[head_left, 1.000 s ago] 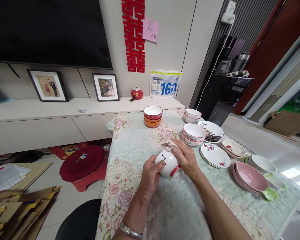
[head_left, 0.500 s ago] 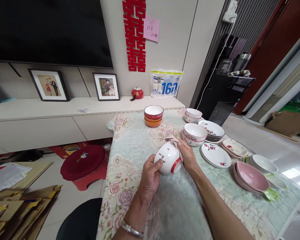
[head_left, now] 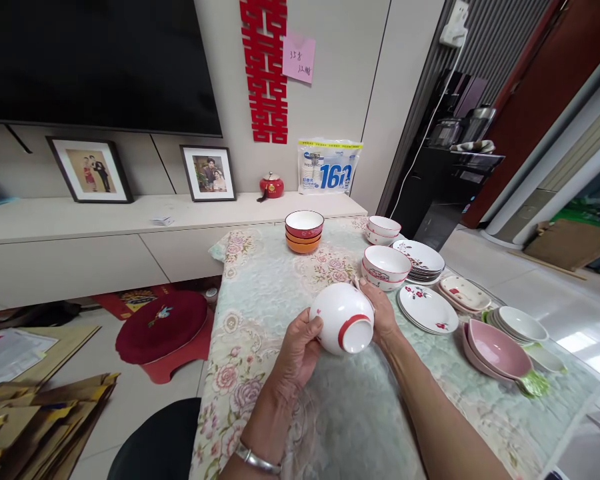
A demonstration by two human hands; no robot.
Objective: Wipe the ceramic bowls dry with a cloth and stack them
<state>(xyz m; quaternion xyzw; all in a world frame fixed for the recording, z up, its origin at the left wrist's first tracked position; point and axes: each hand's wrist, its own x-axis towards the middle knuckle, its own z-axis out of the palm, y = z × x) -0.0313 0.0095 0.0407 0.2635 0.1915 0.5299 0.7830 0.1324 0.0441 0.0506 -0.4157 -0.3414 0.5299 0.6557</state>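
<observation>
A white bowl (head_left: 337, 313) with a red ring round its foot is held tilted above the table, its base turned toward me. My left hand (head_left: 303, 343) grips the bowl's left side, thumb on the outer wall. At the right side, my right hand (head_left: 380, 310) is closed on a pale cloth (head_left: 357, 283) pressed against the bowl; most of the cloth is hidden behind it. Just beyond my right hand stand two stacked white bowls (head_left: 387, 263) with red rims.
A floral cloth covers the table (head_left: 250, 293). Red and orange bowls (head_left: 304, 232) are stacked at the back. Along the right lie stacked plates (head_left: 427, 308), pink leaf-shaped dishes (head_left: 497, 350) and small white bowls (head_left: 523, 323). A red stool (head_left: 163, 327) stands left.
The bowl has turned in my hands, so its foot faces me more and the black writing no longer shows. My right hand has moved lower along its side; less of the cloth shows.
</observation>
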